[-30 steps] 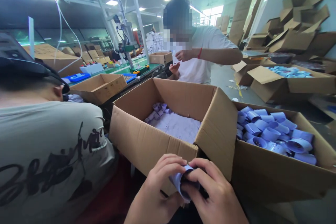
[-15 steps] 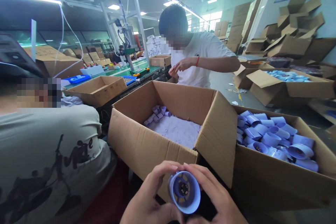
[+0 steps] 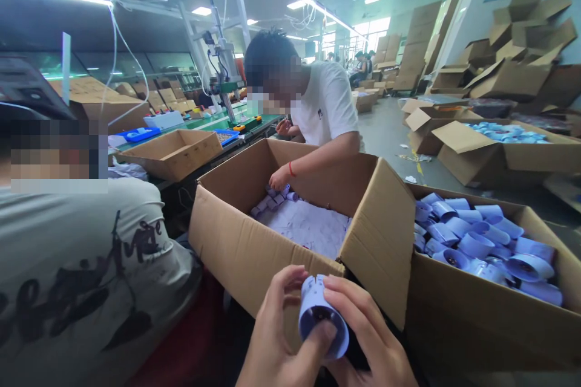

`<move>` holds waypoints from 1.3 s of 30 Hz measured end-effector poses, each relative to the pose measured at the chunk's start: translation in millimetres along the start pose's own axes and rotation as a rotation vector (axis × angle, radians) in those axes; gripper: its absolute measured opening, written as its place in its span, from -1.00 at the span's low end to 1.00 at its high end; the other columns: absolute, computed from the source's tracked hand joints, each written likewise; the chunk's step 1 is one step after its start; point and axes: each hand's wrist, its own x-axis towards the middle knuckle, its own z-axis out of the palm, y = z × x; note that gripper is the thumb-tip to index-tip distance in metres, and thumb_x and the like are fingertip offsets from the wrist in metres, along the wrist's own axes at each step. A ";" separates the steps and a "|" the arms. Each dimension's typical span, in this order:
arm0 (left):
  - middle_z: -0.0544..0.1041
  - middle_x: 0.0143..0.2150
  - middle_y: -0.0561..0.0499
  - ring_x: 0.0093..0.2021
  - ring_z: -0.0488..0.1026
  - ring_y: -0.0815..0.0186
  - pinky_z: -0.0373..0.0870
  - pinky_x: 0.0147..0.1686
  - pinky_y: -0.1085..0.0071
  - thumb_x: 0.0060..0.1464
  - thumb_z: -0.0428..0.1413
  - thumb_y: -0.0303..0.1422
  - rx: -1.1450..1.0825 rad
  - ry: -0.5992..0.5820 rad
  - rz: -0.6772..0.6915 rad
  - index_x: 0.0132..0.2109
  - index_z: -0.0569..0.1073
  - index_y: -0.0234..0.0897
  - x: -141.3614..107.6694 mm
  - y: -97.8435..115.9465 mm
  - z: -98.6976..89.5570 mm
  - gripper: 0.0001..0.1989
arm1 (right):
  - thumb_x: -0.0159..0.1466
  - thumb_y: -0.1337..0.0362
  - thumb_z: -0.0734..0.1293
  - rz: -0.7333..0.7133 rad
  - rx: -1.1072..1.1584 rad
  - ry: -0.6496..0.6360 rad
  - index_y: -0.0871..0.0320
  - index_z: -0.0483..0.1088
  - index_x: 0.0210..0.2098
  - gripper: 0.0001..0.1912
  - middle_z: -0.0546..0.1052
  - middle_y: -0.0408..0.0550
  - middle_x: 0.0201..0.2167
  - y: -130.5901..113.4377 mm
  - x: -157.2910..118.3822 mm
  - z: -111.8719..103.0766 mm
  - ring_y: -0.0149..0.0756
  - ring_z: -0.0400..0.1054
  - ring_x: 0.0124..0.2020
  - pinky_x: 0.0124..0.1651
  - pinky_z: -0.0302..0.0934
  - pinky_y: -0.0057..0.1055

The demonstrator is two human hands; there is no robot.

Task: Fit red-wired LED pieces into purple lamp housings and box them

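Between my hands is a hollow, bluish-white plastic cylindrical housing (image 3: 312,301), its wide open end tilted towards me. My left hand (image 3: 284,329) curls around its left side, and the thumb reaches into the open mouth. My right hand (image 3: 370,332) is closed along the right side, with fingertips on the upper wall. The thumb partly hides the dark centre inside. Just beyond my hands stands a large open carton (image 3: 240,254) with several small bluish-white cylindrical parts (image 3: 272,201) in its far left corner, beside a white sheet-like layer (image 3: 308,225).
At the right, another carton (image 3: 481,326) is piled with similar housings (image 3: 476,245). A co-worker's hand (image 3: 279,177) reaches into the large carton. A second person (image 3: 91,254) sits close on the left. A wooden tray (image 3: 175,154) stands beside the green conveyor (image 3: 190,118).
The housing has tipped so its side wall shows more, and my left thumb has moved into its mouth. The co-worker has leaned left and lowered a hand into the large carton.
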 end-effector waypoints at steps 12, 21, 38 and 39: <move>0.58 -0.16 0.01 -0.13 0.52 0.17 0.41 -0.13 0.29 -0.20 0.14 -0.58 -0.027 0.020 -0.243 -0.11 0.31 -0.15 20.1 16.6 23.7 -0.55 | 0.37 0.40 0.25 -0.020 -0.052 0.075 0.27 0.30 0.14 -0.65 0.48 0.14 -0.02 8.3 -6.7 4.5 -0.22 0.40 0.07 0.12 0.38 -0.36; 0.48 -0.37 0.10 -0.30 0.41 0.26 0.28 -0.39 0.43 -0.27 0.06 -0.63 -0.038 -0.120 -0.262 -0.26 0.25 -0.16 32.4 18.6 25.9 -0.62 | 0.34 0.40 0.30 -0.039 -0.089 0.076 0.22 0.27 0.20 -0.57 0.51 0.14 -0.04 18.9 -16.0 -1.6 -0.17 0.44 0.02 0.03 0.46 -0.31; 0.56 -0.28 0.10 -0.22 0.49 0.27 0.35 -0.21 0.43 -0.32 0.14 -0.65 -0.220 -0.176 -0.258 -0.28 0.33 -0.18 47.9 13.4 46.3 -0.60 | 0.31 0.34 0.29 0.033 -0.255 0.230 0.19 0.37 0.07 -0.67 0.60 0.12 -0.17 32.3 -28.5 -3.7 -0.10 0.54 -0.12 -0.15 0.53 -0.26; 0.57 -0.28 0.10 -0.21 0.51 0.27 0.37 -0.20 0.43 -0.29 0.14 -0.65 -0.199 -0.161 -0.247 -0.27 0.32 -0.17 47.7 13.7 51.7 -0.61 | 0.31 0.34 0.28 0.054 -0.253 0.225 0.19 0.36 0.07 -0.67 0.59 0.12 -0.15 34.1 -30.9 -5.2 -0.11 0.53 -0.11 -0.14 0.53 -0.26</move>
